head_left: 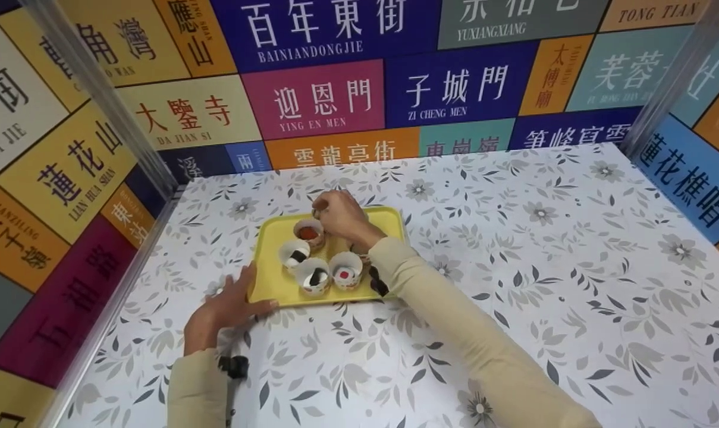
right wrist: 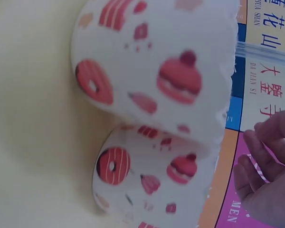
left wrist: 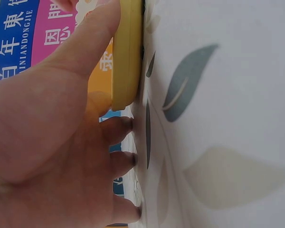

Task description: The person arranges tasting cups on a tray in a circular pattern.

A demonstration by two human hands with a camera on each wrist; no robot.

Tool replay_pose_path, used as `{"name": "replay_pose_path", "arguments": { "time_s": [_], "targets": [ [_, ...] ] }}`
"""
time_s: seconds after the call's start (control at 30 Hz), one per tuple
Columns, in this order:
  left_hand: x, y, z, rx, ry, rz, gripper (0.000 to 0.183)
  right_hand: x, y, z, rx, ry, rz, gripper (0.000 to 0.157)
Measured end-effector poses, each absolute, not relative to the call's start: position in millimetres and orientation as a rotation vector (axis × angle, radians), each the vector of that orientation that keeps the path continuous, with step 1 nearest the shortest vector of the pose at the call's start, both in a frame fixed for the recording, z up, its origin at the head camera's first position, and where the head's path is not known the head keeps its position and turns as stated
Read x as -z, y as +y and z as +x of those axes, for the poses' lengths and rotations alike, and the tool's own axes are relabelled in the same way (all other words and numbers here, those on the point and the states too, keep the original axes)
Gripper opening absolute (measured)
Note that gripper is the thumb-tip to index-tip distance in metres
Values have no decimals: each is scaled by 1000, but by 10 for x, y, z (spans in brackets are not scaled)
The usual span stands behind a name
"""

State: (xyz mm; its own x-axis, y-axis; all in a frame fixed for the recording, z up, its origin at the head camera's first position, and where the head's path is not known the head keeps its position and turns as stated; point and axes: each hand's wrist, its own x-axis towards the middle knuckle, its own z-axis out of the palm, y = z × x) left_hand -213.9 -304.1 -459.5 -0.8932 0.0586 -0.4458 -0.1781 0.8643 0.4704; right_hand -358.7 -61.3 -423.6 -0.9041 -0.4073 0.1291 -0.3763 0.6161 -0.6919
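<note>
My left hand [head_left: 225, 303] rests at the near left corner of a yellow tray [head_left: 389, 220], its thumb along the front rim. In the left wrist view its other fingers spread out, tips by the tabletop. Over the tray's back, my right hand [head_left: 342, 215] has bent fingers beside a paper cup [head_left: 314, 242] with orange-red contents; I cannot tell whether they pinch something small. Other printed cups hold a white piece with a black band [head_left: 298, 255], a black-and-white piece [head_left: 318, 278] and a white piece with a red spot [head_left: 344, 274].
A white tablecloth [head_left: 514, 267] with grey leaves and flowers lies under the tray. Colourful sign-patterned panels [head_left: 323, 98] stand behind and at both sides. Two cups [right wrist: 180, 80] with pastry prints stand close to the right wrist camera.
</note>
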Motion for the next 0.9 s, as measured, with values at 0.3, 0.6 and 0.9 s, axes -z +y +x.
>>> {"name": "replay_pose_path", "arguments": {
  "time_s": [0.3, 0.6, 0.9],
  "targets": [
    [4602, -3034, -2149, -722, 2571, -85, 113, 4254, -583, -3560, 1066, 2795, -573, 40],
    [4590, -3018, -2155, -719, 2568, -63, 112, 4263, -569, -3559, 1056, 2773, -570, 39],
    [4556, -3028, -2143, -744, 2560, -96, 112, 4215, -335, -3550, 1285, 2569, -637, 38]
  ]
}}
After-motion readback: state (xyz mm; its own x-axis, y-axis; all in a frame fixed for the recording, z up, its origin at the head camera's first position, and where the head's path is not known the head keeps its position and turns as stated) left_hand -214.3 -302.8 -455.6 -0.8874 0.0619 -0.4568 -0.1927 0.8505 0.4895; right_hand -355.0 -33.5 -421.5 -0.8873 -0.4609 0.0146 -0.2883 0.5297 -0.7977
